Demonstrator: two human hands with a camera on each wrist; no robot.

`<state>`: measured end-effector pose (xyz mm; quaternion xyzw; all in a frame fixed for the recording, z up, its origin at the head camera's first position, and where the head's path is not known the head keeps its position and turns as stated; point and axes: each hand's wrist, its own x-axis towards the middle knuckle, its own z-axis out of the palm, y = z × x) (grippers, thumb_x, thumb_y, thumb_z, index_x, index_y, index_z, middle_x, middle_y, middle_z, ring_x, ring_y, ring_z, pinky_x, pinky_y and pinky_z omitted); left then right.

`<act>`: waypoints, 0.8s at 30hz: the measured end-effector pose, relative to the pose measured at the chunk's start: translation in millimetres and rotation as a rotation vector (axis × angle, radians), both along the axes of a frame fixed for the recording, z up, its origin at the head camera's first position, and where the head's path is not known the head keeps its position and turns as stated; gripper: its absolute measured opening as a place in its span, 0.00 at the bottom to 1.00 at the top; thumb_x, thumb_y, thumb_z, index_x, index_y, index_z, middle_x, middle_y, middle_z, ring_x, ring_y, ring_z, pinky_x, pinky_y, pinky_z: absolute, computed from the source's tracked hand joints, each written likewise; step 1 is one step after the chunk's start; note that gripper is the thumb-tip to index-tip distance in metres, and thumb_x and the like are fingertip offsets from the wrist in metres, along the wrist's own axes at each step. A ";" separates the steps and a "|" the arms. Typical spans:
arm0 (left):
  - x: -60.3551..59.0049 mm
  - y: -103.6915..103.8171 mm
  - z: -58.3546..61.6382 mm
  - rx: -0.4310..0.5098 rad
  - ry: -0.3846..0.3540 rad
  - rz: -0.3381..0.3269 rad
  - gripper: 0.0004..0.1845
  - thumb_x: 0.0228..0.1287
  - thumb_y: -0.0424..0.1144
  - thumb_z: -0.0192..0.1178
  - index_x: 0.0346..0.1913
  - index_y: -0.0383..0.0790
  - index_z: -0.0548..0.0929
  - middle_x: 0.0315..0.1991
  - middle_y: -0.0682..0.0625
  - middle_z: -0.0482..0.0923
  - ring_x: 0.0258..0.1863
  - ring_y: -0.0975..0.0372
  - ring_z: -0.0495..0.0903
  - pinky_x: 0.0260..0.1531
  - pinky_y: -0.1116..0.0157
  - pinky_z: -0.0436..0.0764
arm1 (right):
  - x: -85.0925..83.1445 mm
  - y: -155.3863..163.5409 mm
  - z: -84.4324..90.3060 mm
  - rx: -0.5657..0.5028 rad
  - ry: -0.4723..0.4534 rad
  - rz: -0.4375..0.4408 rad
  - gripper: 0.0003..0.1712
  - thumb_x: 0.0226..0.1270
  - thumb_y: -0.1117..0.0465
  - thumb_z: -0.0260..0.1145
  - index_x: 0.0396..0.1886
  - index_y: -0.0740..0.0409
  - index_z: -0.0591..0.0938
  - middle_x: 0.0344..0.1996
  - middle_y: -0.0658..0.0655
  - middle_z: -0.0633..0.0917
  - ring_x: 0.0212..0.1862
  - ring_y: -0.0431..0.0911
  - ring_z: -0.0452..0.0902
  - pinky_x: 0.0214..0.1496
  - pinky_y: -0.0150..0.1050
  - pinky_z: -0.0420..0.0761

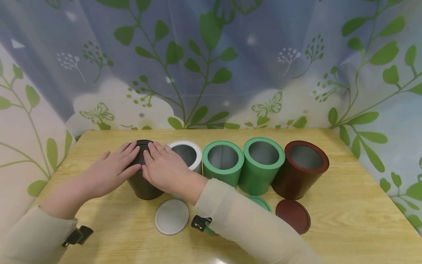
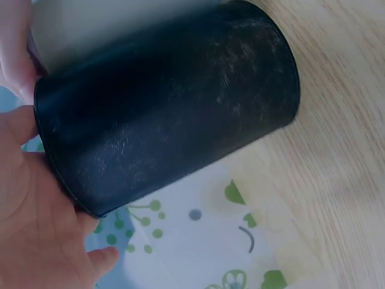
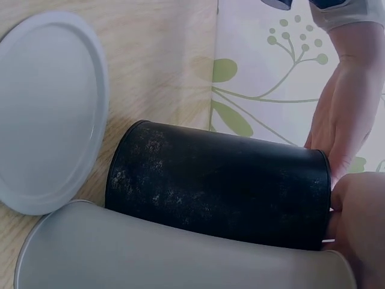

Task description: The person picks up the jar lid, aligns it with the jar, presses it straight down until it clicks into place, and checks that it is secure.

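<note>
While both hands [image 1: 138,167] lie flat with straight fingers on the black lid [image 1: 142,153], the left hand [image 1: 113,169] and right hand [image 1: 165,169] press it onto the black can [image 1: 143,187], which stands leftmost of 5 cans on the tabletop [image 1: 346,220], touching the white can [image 1: 188,153]; a white lid [image 1: 171,216] lies in front.

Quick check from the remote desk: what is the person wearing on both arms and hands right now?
Both hands, left hand and right hand, are bare, with no gloves. Each arm has a long beige sleeve, left sleeve and right sleeve. A small black device is strapped at each wrist, left wrist device and right wrist device.
</note>
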<state>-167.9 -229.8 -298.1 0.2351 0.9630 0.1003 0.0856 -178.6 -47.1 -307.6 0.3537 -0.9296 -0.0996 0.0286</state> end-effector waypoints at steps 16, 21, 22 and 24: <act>4.6 4.7 -7.2 -0.067 0.042 0.062 0.38 0.73 0.59 0.31 0.72 0.33 0.49 0.73 0.37 0.41 0.70 0.43 0.39 0.58 0.33 0.38 | -0.5 2.1 -1.8 0.006 0.020 0.006 0.30 0.76 0.47 0.33 0.71 0.53 0.60 0.71 0.57 0.57 0.72 0.48 0.47 0.70 0.41 0.52; 8.7 5.6 -9.0 -0.054 0.070 0.081 0.36 0.74 0.56 0.33 0.71 0.31 0.51 0.72 0.36 0.43 0.70 0.41 0.40 0.57 0.33 0.39 | 0.5 1.8 -2.1 0.007 0.026 -0.004 0.31 0.76 0.46 0.32 0.72 0.52 0.59 0.71 0.57 0.56 0.72 0.48 0.46 0.71 0.43 0.49; 9.2 6.0 -9.0 -0.052 0.078 0.078 0.35 0.74 0.56 0.33 0.71 0.31 0.51 0.72 0.36 0.43 0.70 0.41 0.40 0.57 0.33 0.40 | 0.7 2.0 -1.8 0.008 0.027 -0.007 0.31 0.76 0.45 0.32 0.72 0.52 0.59 0.71 0.58 0.55 0.72 0.48 0.46 0.71 0.44 0.48; 9.1 6.3 -9.8 -0.048 0.083 0.072 0.35 0.74 0.55 0.33 0.71 0.31 0.51 0.72 0.36 0.43 0.70 0.41 0.40 0.57 0.33 0.41 | 1.3 2.5 -1.0 0.020 0.026 -0.011 0.32 0.76 0.44 0.31 0.73 0.51 0.58 0.71 0.58 0.55 0.72 0.48 0.45 0.71 0.45 0.47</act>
